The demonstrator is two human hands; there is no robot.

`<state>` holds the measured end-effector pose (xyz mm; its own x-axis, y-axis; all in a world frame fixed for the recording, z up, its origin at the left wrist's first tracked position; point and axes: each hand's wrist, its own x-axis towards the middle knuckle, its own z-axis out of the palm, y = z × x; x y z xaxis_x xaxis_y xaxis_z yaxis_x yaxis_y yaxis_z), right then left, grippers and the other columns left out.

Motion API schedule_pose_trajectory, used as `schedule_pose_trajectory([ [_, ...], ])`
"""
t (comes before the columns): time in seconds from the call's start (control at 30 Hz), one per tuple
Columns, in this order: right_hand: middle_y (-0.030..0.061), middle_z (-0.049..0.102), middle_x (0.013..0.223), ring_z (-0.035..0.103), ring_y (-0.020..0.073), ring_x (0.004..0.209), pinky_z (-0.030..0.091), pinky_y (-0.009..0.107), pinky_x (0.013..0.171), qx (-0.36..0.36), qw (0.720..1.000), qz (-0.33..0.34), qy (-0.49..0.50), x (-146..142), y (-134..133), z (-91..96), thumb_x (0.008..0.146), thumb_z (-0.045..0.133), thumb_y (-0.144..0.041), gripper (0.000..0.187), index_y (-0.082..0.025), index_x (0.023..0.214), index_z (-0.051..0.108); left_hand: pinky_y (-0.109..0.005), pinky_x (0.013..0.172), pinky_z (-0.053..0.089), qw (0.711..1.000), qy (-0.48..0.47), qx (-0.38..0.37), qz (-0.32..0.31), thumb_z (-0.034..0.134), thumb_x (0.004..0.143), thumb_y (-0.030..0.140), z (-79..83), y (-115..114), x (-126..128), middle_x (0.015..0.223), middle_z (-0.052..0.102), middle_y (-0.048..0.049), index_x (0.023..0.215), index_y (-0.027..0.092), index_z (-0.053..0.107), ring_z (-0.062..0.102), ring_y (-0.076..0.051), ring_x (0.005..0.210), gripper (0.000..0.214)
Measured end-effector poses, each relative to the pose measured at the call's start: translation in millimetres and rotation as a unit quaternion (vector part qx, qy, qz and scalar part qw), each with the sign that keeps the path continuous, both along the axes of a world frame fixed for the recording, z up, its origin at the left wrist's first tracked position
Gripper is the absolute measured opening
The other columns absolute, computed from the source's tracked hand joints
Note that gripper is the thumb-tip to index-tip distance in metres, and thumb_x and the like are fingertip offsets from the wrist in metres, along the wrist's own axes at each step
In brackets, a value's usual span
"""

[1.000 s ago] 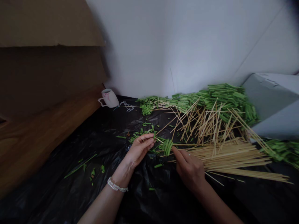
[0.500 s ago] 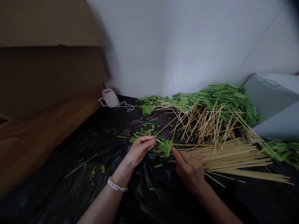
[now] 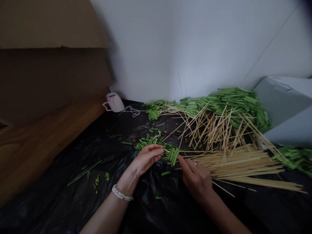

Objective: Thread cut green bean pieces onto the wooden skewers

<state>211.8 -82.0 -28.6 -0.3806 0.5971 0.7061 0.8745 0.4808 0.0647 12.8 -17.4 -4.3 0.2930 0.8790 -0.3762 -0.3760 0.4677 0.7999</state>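
My left hand (image 3: pixel 149 159), with a beaded bracelet at the wrist, pinches the pale end of a thin wooden skewer (image 3: pixel 166 150). Several short cut green stalk pieces (image 3: pixel 173 156) sit side by side across that skewer, just right of my left fingertips. My right hand (image 3: pixel 198 177) wears a ring and has its fingers curled. Its index fingertip meets the right end of the row of pieces; what lies inside its grip is hidden. Behind the left hand lies a loose heap of green cuttings (image 3: pixel 149 140).
Black plastic sheeting (image 3: pixel 92 195) covers the floor. Many loose skewers (image 3: pixel 239 162) lie at right, before a long pile of filled green skewers (image 3: pixel 243 100). A white mug (image 3: pixel 114 102) and white string (image 3: pixel 133 111) are at back left. A pale box (image 3: pixel 285 104) stands right, cardboard (image 3: pixel 53 71) left.
My left hand has shifted slightly right and down along the skewer, leaving less bare tip showing. My right hand and the row of green pieces have moved a little left.
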Motion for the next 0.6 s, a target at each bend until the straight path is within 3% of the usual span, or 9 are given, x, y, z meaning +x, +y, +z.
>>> schedule_pose_trajectory([
  [0.13,0.0024,0.066,0.074,0.051,0.0122,0.06,0.034,0.029,0.059,-0.01,1.0,0.003,-0.008,-1.2,-1.1,1.0,0.089,0.044,-0.004,0.036,-0.012,0.12,0.059,-0.02,0.064,0.045,0.999,0.023,0.009,-0.043,0.087,0.059,0.021,-0.6,-4.1,4.2,0.074,0.066,-0.0011,0.077,0.012,0.072,0.06,-0.008,0.066,0.025],
  [0.47,0.0069,0.07,0.088,0.06,0.0151,0.079,0.043,0.028,0.072,-0.018,0.999,0.023,0.021,1.0,1.8,2.9,0.089,0.045,-0.003,0.043,-0.012,0.13,0.053,-0.018,0.057,0.042,0.992,0.079,0.086,-0.048,0.082,0.067,0.029,0.8,-5.2,8.0,0.069,0.063,0.0016,0.099,0.015,0.066,0.057,-0.007,0.06,0.038],
  [0.6,0.0059,0.07,0.084,0.058,0.0145,0.072,0.041,0.028,0.067,0.009,0.999,-0.007,0.033,7.7,5.9,6.1,0.087,0.045,-0.003,0.036,-0.011,0.12,0.059,-0.021,0.062,0.046,0.979,0.127,0.156,0.029,0.073,0.076,0.038,-0.6,2.8,-1.0,0.076,0.068,-0.0027,0.101,0.014,0.064,0.061,-0.011,0.066,0.035],
])
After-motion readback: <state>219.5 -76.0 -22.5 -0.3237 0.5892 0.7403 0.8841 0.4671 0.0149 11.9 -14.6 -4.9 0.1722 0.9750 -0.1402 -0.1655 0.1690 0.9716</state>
